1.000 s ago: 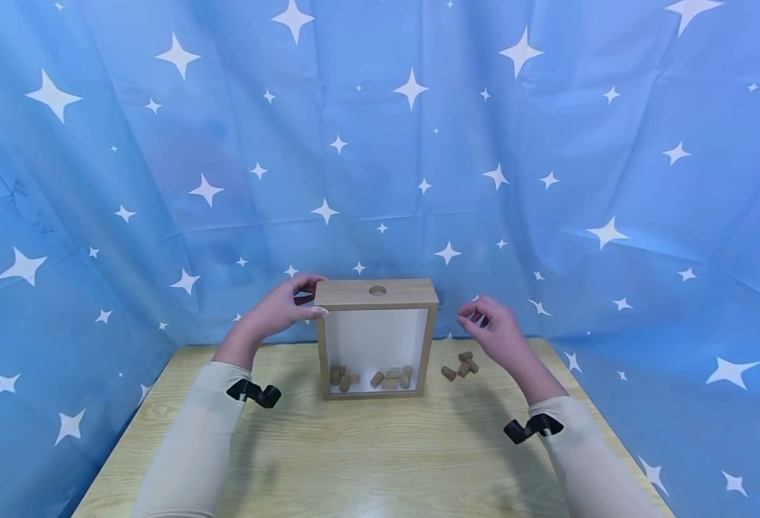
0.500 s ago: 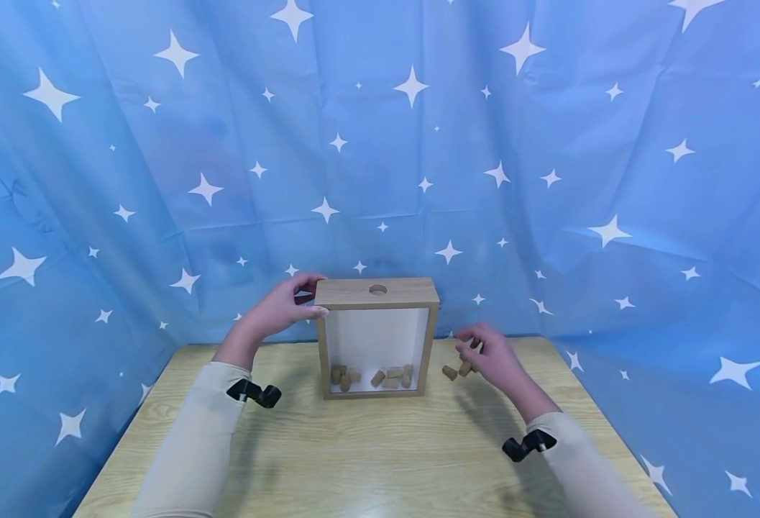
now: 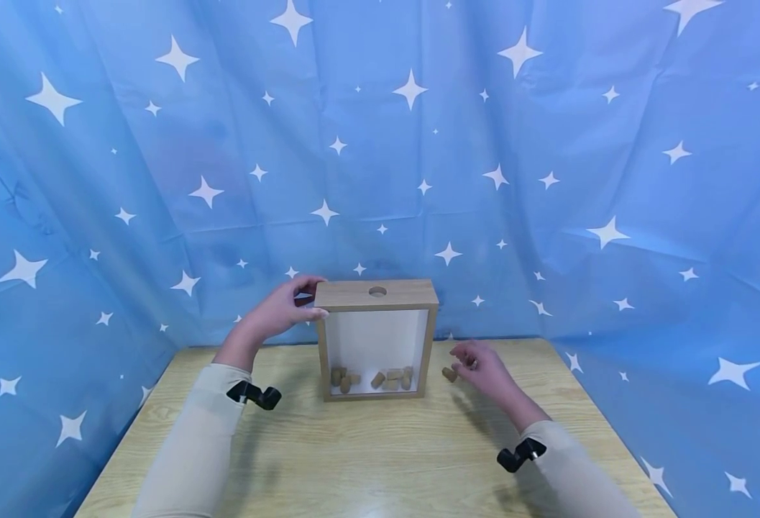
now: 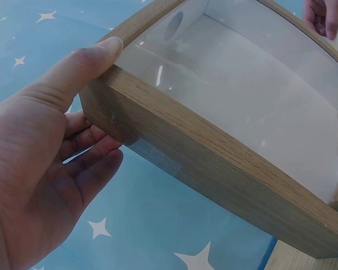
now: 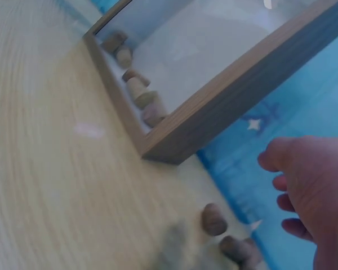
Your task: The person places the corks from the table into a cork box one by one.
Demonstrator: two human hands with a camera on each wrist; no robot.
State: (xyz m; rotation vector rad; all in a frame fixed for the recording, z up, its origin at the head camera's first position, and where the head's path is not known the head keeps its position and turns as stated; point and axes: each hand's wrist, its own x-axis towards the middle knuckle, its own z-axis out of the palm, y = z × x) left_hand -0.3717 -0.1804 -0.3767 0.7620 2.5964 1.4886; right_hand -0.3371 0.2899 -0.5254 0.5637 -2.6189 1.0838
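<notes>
A wooden box (image 3: 341,291) with a clear front stands upright on the table, a round hole (image 3: 377,291) in its top. Several corks (image 3: 390,385) lie inside along its bottom. My left hand (image 3: 275,308) grips the upper left corner, thumb (image 4: 101,53) on the front edge and fingers behind. To the right of the box, my right hand (image 3: 483,365) is low over the loose corks, fingers loosely bent with nothing between them. One loose cork (image 3: 449,374) shows left of its fingertips; in the right wrist view more corks (image 5: 239,251) lie beside it, hidden from the head view.
The light wooden table (image 3: 367,453) ends just behind the box. A blue curtain (image 3: 380,173) with white stars hangs at the back and sides. Black camera mounts (image 3: 253,394) sit on both wrists.
My right hand has come down and slightly left from beside the box, now covering most of the loose corks in the head view. My left hand and the box have stayed in place.
</notes>
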